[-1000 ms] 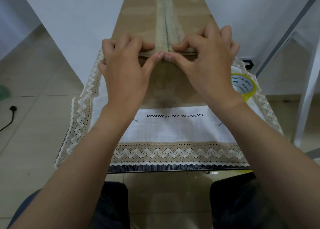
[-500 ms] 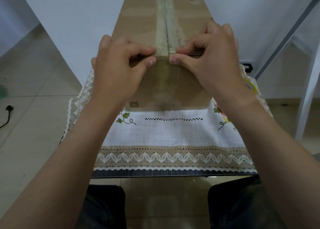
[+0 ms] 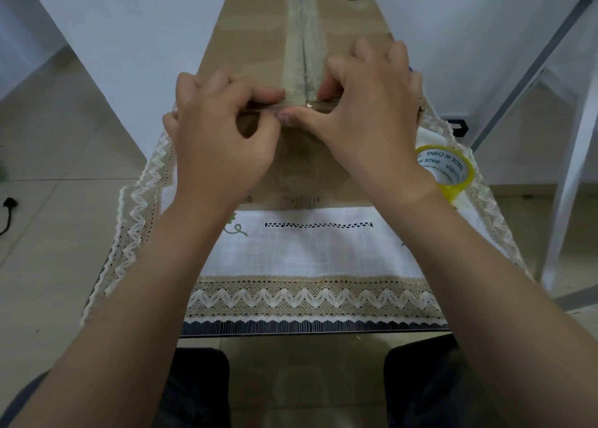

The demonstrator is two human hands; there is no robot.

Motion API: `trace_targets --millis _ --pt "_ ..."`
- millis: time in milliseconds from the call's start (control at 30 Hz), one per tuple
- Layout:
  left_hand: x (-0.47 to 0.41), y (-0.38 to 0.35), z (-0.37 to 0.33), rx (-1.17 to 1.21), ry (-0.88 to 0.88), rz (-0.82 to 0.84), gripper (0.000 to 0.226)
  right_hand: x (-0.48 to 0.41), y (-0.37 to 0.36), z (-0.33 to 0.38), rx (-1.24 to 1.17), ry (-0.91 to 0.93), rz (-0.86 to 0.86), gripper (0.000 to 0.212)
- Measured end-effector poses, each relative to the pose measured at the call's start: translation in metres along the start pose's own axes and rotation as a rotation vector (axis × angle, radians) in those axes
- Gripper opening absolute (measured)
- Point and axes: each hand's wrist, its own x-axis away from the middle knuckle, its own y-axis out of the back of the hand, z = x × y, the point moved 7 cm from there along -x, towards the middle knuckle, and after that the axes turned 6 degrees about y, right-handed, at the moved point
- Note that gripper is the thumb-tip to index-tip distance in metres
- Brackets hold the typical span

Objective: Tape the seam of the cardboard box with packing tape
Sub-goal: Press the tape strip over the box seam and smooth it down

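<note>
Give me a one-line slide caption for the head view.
Both hands, left and right, press the tape strip over the cardboard box near edge; tape roll sits alongside.

A pale wall (image 3: 136,23) rises beyond the hands. Beige floor tiles (image 3: 48,201) spread left of the left hand, a black plug (image 3: 9,203) lying there. White frame bars (image 3: 569,156) stand right of the right hand.

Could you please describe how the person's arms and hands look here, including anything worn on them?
Both the left hand and the right hand are bare: no gloves, rings, watch or bracelets show. The forearms are uncovered all the way to the picture's lower edge, so no sleeves are visible. Fingernails look short and unpainted. No markings show.
</note>
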Motion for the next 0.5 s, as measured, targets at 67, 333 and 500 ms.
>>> trace_targets --millis 67,333,500 --pt "0.001 -0.002 -0.003 -0.025 0.024 -0.018 0.023 0.0 0.001 -0.007 -0.12 0.0 0.018 0.051" --pt "-0.002 -0.006 -0.001 -0.037 -0.032 -0.068 0.032 0.006 0.008 -0.03 -0.377 -0.008 -0.008 0.019" --pt "0.009 -0.008 0.001 -0.148 -0.133 -0.096 0.047 0.028 0.0 -0.023 -0.098 0.074 -0.139 0.035"
